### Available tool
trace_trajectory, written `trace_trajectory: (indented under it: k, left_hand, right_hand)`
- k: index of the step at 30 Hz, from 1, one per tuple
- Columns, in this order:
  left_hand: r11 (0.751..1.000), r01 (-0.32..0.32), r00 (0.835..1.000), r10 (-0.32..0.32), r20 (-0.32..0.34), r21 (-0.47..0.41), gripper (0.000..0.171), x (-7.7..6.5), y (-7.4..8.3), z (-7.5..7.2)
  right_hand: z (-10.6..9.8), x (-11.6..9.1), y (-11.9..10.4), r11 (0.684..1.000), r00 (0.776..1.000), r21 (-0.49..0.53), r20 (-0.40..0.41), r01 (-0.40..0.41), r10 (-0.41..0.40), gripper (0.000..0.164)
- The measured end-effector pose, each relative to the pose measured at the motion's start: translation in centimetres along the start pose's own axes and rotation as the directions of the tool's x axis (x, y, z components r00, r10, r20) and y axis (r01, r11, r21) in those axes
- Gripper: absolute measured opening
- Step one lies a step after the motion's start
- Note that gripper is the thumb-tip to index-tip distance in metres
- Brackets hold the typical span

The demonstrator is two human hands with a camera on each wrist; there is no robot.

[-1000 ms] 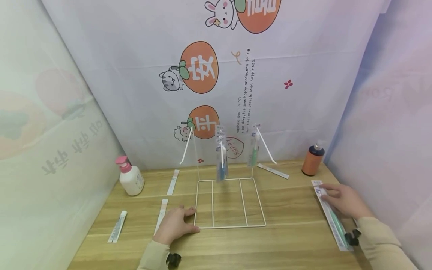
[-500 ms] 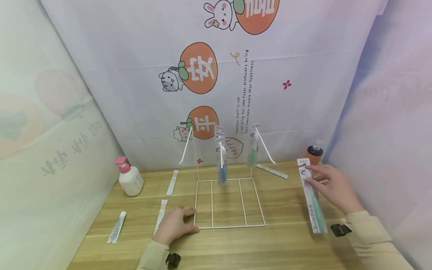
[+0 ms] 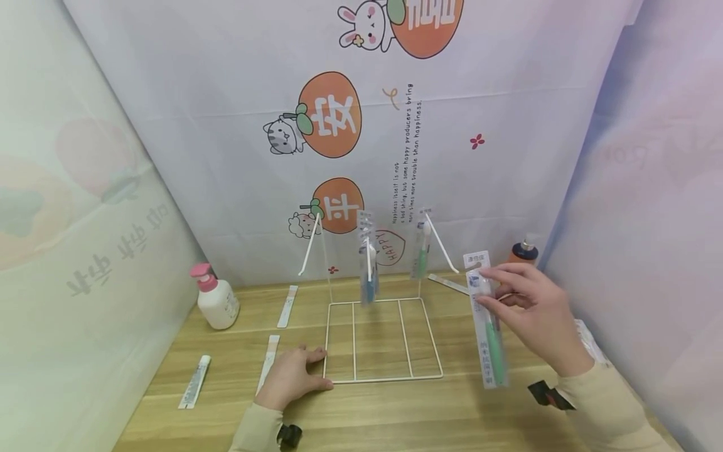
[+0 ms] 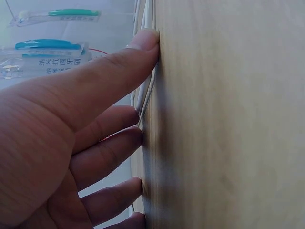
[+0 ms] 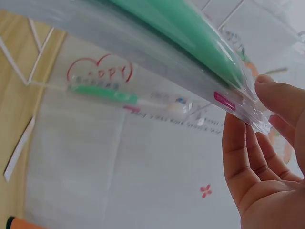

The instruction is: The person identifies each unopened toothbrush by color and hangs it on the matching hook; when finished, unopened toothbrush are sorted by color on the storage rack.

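Observation:
My right hand (image 3: 533, 311) pinches the upper part of a packaged green toothbrush (image 3: 494, 351) between thumb and fingers, holding it near upright right of a white wire rack (image 3: 390, 380). In the right wrist view, the clear pack (image 5: 190, 47) crosses the top, its end between thumb and fingertips. At the rack's front left corner rests my left hand (image 3: 290, 376), thumb and fingers spread and touching the base wire. Packaged blue toothbrushes (image 3: 369, 292) hang on the middle hook; a packaged green one (image 3: 422, 260) hangs at the right hook (image 3: 443, 245). The left hook (image 3: 309, 245) bears nothing.
A white pump bottle (image 3: 219, 304) with pink top and a toothpaste tube (image 3: 195, 383) stand and lie at left. Slim white packets (image 3: 287, 307) lie near the rack. An orange bottle (image 3: 521, 254) is partly hidden behind my right hand. A printed cloth hangs behind.
My right hand has lifted the packaged green toothbrush off the table at the right, tilted it more upright and carried it left toward the rack. My left hand stays at the rack's corner.

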State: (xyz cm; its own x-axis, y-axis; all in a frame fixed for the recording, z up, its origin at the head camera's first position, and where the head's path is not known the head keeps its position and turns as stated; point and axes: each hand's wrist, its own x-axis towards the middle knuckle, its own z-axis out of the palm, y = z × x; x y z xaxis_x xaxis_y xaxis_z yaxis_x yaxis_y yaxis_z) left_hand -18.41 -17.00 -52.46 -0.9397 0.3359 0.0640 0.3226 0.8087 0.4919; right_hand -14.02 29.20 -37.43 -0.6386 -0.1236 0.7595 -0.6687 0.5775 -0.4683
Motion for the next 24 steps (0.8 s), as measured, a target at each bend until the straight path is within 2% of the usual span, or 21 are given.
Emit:
trace_trajectory:
  k: [6, 11, 15, 24]
  left_hand:
    - [1.0, 0.002, 1.0, -0.002, 0.005, -0.002, 0.073, 0.0, 0.1, -0.1]
    - [1.0, -0.003, 1.0, 0.003, 0.002, -0.002, 0.072, 0.0, 0.0, 0.0]
    - [1.0, -0.006, 1.0, 0.006, -0.003, 0.001, 0.072, 0.0, -0.1, 0.1]
    - [1.0, -0.001, 1.0, 0.001, -0.002, -0.005, 0.072, 0.0, -0.1, 0.1]
  right_hand:
    - [0.7, 0.2, -2.8, 0.99, 0.996, 0.124, -0.06, 0.072, -0.065, 0.068]
    - [1.4, 0.1, -3.4, 0.974, 0.993, 0.197, -0.053, 0.114, -0.106, 0.071]
    - [2.2, -0.1, -3.2, 0.973, 0.99, 0.186, -0.062, 0.136, -0.127, 0.071]
    - [3.9, -0.2, -2.0, 0.981, 0.99, 0.15, -0.088, 0.125, -0.113, 0.068]
